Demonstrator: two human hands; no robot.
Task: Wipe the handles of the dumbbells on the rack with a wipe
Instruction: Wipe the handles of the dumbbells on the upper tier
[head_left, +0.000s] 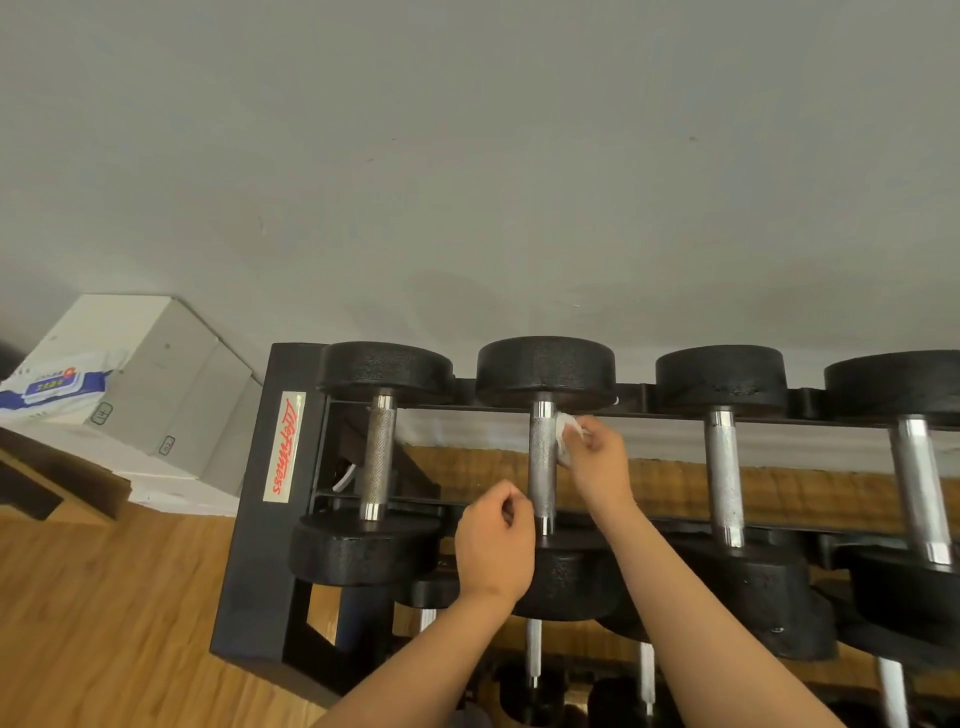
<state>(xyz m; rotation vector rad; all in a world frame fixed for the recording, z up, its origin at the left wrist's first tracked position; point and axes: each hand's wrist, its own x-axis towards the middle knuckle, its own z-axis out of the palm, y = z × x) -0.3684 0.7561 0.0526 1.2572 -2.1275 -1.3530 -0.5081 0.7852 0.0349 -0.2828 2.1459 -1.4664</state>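
Black dumbbells with knurled chrome handles lie across the top tier of a black rack (260, 499). My right hand (597, 457) pinches a small white wipe (565, 435) against the upper right side of the second dumbbell's handle (543, 462). Just left of that handle's lower end, my left hand (496, 545) is curled over the near weight head; whether it touches the handle I cannot tell. The first dumbbell's handle (378, 457) is to the left, the third handle (723, 473) and fourth handle (919, 488) to the right.
A blue and white pack of wipes (52, 389) rests on white boxes (171, 374) stacked on the floor to the left. A grey wall rises behind the rack. More dumbbells sit on a lower tier (644, 670). Wooden floor (104, 623) spreads at lower left.
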